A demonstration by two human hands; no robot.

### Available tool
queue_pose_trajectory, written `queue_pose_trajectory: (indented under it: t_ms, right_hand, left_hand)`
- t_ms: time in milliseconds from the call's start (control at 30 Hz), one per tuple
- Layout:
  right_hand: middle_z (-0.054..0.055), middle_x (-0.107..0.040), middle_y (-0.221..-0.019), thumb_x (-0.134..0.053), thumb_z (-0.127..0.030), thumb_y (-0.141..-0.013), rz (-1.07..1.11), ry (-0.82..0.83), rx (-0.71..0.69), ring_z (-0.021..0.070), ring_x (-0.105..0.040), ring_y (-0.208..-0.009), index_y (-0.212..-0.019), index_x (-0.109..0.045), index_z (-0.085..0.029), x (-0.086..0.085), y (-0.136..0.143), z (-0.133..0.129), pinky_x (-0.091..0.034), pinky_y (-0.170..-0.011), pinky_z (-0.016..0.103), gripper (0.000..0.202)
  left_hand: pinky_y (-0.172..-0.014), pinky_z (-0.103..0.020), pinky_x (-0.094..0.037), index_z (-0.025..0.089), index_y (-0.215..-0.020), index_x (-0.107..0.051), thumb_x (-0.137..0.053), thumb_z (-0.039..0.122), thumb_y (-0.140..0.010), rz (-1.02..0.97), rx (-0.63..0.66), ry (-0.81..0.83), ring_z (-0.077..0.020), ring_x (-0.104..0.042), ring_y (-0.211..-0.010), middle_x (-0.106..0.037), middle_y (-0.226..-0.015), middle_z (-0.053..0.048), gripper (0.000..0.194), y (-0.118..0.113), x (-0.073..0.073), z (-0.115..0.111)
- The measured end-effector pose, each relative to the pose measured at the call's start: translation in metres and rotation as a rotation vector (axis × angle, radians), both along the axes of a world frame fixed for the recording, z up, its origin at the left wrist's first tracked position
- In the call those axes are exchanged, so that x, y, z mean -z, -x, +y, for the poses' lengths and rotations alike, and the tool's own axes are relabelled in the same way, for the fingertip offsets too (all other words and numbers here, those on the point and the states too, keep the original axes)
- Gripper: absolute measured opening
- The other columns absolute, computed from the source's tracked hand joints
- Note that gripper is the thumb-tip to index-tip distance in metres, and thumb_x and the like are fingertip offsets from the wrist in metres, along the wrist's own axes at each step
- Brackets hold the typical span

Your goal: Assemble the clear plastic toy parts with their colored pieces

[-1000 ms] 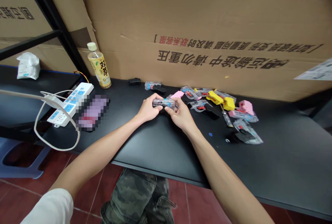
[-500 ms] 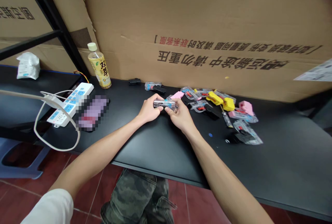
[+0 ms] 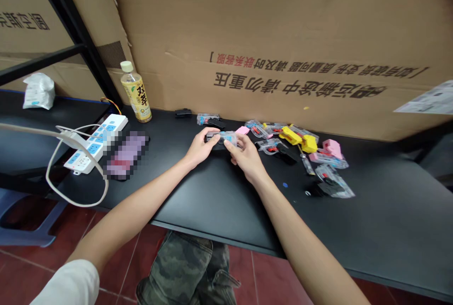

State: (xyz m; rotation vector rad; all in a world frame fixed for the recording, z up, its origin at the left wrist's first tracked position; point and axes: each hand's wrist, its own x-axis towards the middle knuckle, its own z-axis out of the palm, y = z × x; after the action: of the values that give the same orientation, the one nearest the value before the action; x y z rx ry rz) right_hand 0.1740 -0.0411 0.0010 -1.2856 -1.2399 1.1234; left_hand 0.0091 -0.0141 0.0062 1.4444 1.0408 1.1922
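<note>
Both hands hold one small clear plastic piece [image 3: 222,137] with blue and dark parts inside, above the black table. My left hand [image 3: 201,147] grips its left end, thumb on the near side. At its right end are the closed fingers of my right hand [image 3: 246,154]. Behind them a pink piece [image 3: 242,130] lies on the table, and a clear and black piece [image 3: 210,120] is farther back. To the right lie several clear toy-like pieces, among them a clear one with red parts [image 3: 271,146], yellow pieces [image 3: 290,136] and a pink one [image 3: 331,148].
A yellow-labelled bottle [image 3: 136,93] stands at the back left, near a white power strip [image 3: 97,144] with a looping cable and a blurred phone-like object [image 3: 128,154]. A screwdriver [image 3: 307,163] lies on the right. Large cardboard [image 3: 283,22] rises behind the black table [image 3: 212,201].
The clear piece has turned in my hands and shows more of its blue parts. Both thumbs have shifted onto its near face. The view has moved slightly.
</note>
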Motion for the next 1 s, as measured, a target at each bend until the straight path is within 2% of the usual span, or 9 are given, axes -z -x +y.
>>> queue_pose_trajectory:
  t_ms: [67,167,267,400,667,833,1000]
  right_hand:
    - [0.002,-0.067,-0.100,-0.082,-0.058,-0.070,0.040,0.045,-0.055,0.0073,-0.049,-0.053,-0.118,-0.053,-0.024,-0.006,0.004,-0.004,-0.039,-0.041,0.022,0.065]
    - [0.000,-0.066,-0.093,-0.085,-0.055,-0.068,0.063,0.086,-0.103,0.0066,-0.048,-0.049,-0.122,-0.051,-0.023,-0.010,0.010,-0.008,-0.041,-0.040,0.023,0.071]
    - [-0.003,-0.064,-0.082,-0.084,-0.055,-0.069,0.071,0.092,-0.078,0.0075,-0.048,-0.047,-0.126,-0.049,-0.023,-0.010,0.014,-0.009,-0.041,-0.039,0.023,0.074]
    - [-0.005,-0.062,-0.076,-0.086,-0.055,-0.066,0.087,0.087,-0.056,0.0075,-0.047,-0.046,-0.122,-0.050,-0.022,-0.009,0.014,-0.008,-0.039,-0.040,0.023,0.075]
    - [-0.005,-0.066,-0.075,-0.088,-0.055,-0.063,0.097,0.052,-0.063,0.0072,-0.045,-0.044,-0.118,-0.045,-0.024,-0.012,0.010,-0.006,-0.032,-0.039,0.023,0.076]
    - [-0.003,-0.067,-0.087,-0.084,-0.052,-0.069,0.053,0.047,-0.128,0.0064,-0.047,-0.047,-0.120,-0.042,-0.027,-0.008,0.006,-0.005,-0.034,-0.041,0.023,0.069]
    - [-0.008,-0.058,-0.083,-0.080,-0.051,-0.072,0.029,0.048,-0.153,0.0061,-0.045,-0.046,-0.122,-0.043,-0.027,-0.006,0.005,-0.005,-0.034,-0.041,0.023,0.067]
  left_hand:
    - [-0.102,-0.030,-0.050,0.018,-0.109,-0.070,-0.065,0.025,-0.092,-0.041,-0.033,0.013,-0.0175,-0.067,-0.109,-0.074,-0.118,-0.007,0.019,0.001,-0.001,0.002]
    - [-0.100,-0.030,-0.050,0.018,-0.113,-0.070,-0.067,0.027,-0.091,-0.102,-0.033,0.059,-0.0176,-0.067,-0.110,-0.074,-0.121,-0.008,0.023,0.001,-0.001,0.004]
    - [-0.099,-0.030,-0.050,0.017,-0.112,-0.072,-0.070,0.028,-0.090,-0.126,-0.006,0.059,-0.0177,-0.068,-0.107,-0.075,-0.118,-0.008,0.025,0.000,0.002,0.004]
    - [-0.098,-0.032,-0.050,0.017,-0.109,-0.075,-0.073,0.030,-0.087,-0.121,0.007,0.031,-0.0193,-0.068,-0.105,-0.077,-0.114,-0.009,0.025,-0.001,0.005,0.005]
    - [-0.098,-0.035,-0.050,0.017,-0.109,-0.077,-0.077,0.035,-0.084,-0.160,0.010,0.036,-0.0220,-0.068,-0.104,-0.077,-0.115,-0.010,0.031,0.000,0.005,0.005]
    - [-0.086,-0.030,-0.052,0.019,-0.108,-0.077,-0.078,0.032,-0.083,-0.194,-0.019,0.100,-0.0174,-0.067,-0.090,-0.077,-0.109,-0.008,0.029,0.004,0.000,0.007]
    - [-0.068,-0.023,-0.049,0.018,-0.103,-0.071,-0.073,0.030,-0.088,-0.260,-0.117,0.125,-0.0122,-0.065,-0.076,-0.074,-0.100,-0.004,0.019,0.006,-0.006,0.008]
